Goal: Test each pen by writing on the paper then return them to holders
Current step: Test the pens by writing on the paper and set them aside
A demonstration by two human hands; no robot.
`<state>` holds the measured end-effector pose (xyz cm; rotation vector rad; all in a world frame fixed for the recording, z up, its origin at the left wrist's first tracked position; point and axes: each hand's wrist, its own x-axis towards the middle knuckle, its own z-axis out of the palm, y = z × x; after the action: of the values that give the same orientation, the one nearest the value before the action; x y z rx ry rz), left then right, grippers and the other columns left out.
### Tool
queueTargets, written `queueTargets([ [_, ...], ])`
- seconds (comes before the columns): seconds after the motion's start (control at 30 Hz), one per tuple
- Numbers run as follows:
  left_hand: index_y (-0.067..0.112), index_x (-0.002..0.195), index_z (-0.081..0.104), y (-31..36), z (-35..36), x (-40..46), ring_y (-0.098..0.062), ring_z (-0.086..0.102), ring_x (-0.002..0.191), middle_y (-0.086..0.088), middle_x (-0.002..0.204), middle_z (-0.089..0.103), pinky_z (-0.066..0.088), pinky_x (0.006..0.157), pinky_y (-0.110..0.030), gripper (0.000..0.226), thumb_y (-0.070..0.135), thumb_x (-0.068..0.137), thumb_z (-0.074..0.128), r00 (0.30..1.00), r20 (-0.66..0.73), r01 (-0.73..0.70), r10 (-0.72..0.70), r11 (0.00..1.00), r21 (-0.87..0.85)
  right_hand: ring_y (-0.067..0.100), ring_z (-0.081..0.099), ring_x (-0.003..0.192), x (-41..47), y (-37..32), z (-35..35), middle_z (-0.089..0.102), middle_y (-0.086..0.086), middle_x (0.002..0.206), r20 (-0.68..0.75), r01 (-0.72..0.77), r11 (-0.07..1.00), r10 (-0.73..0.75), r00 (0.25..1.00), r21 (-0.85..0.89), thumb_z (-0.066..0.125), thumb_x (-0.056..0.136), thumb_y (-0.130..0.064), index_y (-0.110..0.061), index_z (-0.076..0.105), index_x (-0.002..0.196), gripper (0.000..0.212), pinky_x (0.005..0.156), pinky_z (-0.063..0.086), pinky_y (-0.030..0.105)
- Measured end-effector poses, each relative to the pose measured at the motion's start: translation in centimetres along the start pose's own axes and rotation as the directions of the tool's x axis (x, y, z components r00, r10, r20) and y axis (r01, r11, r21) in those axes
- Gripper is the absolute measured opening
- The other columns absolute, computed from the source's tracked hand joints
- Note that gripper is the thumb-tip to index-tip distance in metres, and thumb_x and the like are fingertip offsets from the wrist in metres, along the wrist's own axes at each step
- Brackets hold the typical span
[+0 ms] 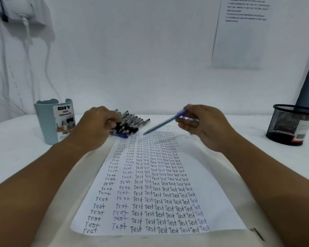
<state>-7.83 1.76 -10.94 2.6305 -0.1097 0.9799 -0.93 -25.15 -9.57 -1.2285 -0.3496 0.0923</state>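
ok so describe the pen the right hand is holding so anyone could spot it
Start at the sheet filled with "Test". Above its far end the right hand pinches a pen, tip hovering over the top rows. It is blue, unlike the piled black pens.

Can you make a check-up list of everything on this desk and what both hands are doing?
Surface: white table.
Job's things: paper covered in "Test"; pile of pens at its far-left corner; blue organizer left; mesh holder right.
Clutter: nothing seen.
Grips: right hand holds blue pen, tip over paper; left hand on the pile.
Cables: white cord on the wall.
Surroundings: printed sheet on the wall.
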Motion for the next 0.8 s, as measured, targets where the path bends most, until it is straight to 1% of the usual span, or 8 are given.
queueTargets([
  [0.1, 0.011, 0.102, 0.073, -0.9, 0.3, -0.1, -0.021, 0.056, 0.092, -0.010, 0.100, 0.066, 0.031, 0.069, -0.011, 0.024, -0.004, 0.089, 0.059, 0.998, 0.039, 0.046, -0.046, 0.999, 0.020, 0.038, 0.072, 0.085, 0.0, -0.4, -0.5, 0.068, 0.020, 0.093, -0.054, -0.012, 0.991, 0.019, 0.998, 0.132, 0.051, 0.101, -0.015, -0.004, 0.054, 0.092, 0.014, 0.074, 0.060, 0.044],
  [0.17, 0.011, 0.100, 0.074, -0.9, 0.6, -0.2, -0.018, 0.055, 0.089, -0.009, 0.098, 0.067, 0.033, 0.068, -0.009, 0.020, -0.001, 0.088, 0.062, 0.996, 0.069, 0.054, -0.053, 0.999, -0.002, 0.036, 0.072, 0.076, 0.0, -0.4, -0.2, 0.062, 0.018, 0.090, -0.120, 0.009, 0.976, 0.018, 0.993, 0.219, 0.047, 0.103, -0.017, -0.007, 0.050, 0.100, 0.011, 0.072, 0.060, 0.047],
  [0.23, 0.016, 0.096, 0.074, -0.4, 0.9, -0.4, -0.018, 0.058, 0.089, -0.004, 0.095, 0.067, 0.037, 0.071, -0.018, 0.016, 0.006, 0.088, 0.065, 0.994, 0.108, 0.027, -0.024, 0.999, -0.030, 0.024, 0.063, 0.054, -0.1, -0.4, 0.2, 0.051, 0.012, 0.080, -0.213, 0.052, 0.964, 0.005, 0.977, 0.261, 0.045, 0.103, -0.017, -0.010, 0.051, 0.109, 0.011, 0.056, 0.058, 0.033],
  [0.3, 0.024, 0.095, 0.073, 0.5, 1.3, -0.7, -0.007, 0.058, 0.088, 0.006, 0.092, 0.065, 0.038, 0.073, -0.013, 0.014, 0.014, 0.089, 0.065, 0.988, 0.148, -0.025, 0.035, 0.998, -0.065, 0.012, 0.041, 0.038, -0.1, -0.4, 0.2, 0.044, 0.006, 0.074, -0.279, 0.061, 0.979, -0.005, 0.960, 0.193, 0.041, 0.104, -0.018, -0.016, 0.052, 0.117, 0.017, 0.038, 0.036, 0.018],
  [0.43, 0.026, 0.105, 0.071, 2.1, 2.2, -1.1, 0.006, 0.053, 0.090, 0.015, 0.096, 0.063, 0.038, 0.075, -0.009, 0.017, 0.030, 0.092, 0.061, 0.969, 0.200, -0.130, 0.144, 0.988, -0.081, 0.009, 0.032, 0.033, -0.3, -0.6, 0.3, 0.042, 0.005, 0.068, -0.323, 0.027, 0.994, 0.007, 0.946, 0.101, 0.041, 0.101, -0.012, -0.015, 0.056, 0.103, 0.016, 0.035, 0.022, 0.016],
  [0.6, 0.033, 0.118, 0.064, 2.5, 2.8, -1.1, 0.000, 0.050, 0.109, 0.017, 0.116, 0.060, 0.042, 0.096, -0.028, 0.031, 0.045, 0.092, 0.053, 0.911, 0.350, -0.207, 0.217, 0.976, -0.067, 0.011, 0.030, 0.036, -0.4, -1.0, 0.3, 0.042, 0.006, 0.067, -0.323, -0.033, 0.991, 0.074, 0.943, 0.131, 0.054, 0.089, -0.006, -0.008, 0.051, 0.085, 0.006, 0.036, 0.019, 0.018],
  [0.67, 0.036, 0.120, 0.063, 2.2, 2.9, -1.1, 0.001, 0.049, 0.112, 0.017, 0.120, 0.059, 0.042, 0.098, -0.031, 0.039, 0.056, 0.090, 0.047, 0.888, 0.399, -0.217, 0.228, 0.973, -0.073, 0.011, 0.030, 0.040, -0.3, -0.8, 0.2, 0.045, 0.009, 0.067, -0.285, -0.012, 0.984, 0.062, 0.956, 0.175, 0.049, 0.090, 0.002, -0.007, 0.049, 0.083, 0.012, 0.037, 0.022, 0.019],
  [0.8, 0.037, 0.122, 0.061, 2.1, 3.1, -1.0, 0.003, 0.046, 0.115, 0.019, 0.122, 0.057, 0.040, 0.100, -0.027, 0.048, 0.065, 0.089, 0.040, 0.867, 0.433, -0.233, 0.248, 0.969, -0.087, 0.020, 0.056, 0.057, -0.2, -0.5, 0.1, 0.063, 0.017, 0.082, -0.193, 0.014, 0.981, 0.024, 0.981, 0.192, 0.046, 0.099, 0.002, 0.004, 0.054, 0.101, 0.008, 0.050, 0.050, 0.022],
])
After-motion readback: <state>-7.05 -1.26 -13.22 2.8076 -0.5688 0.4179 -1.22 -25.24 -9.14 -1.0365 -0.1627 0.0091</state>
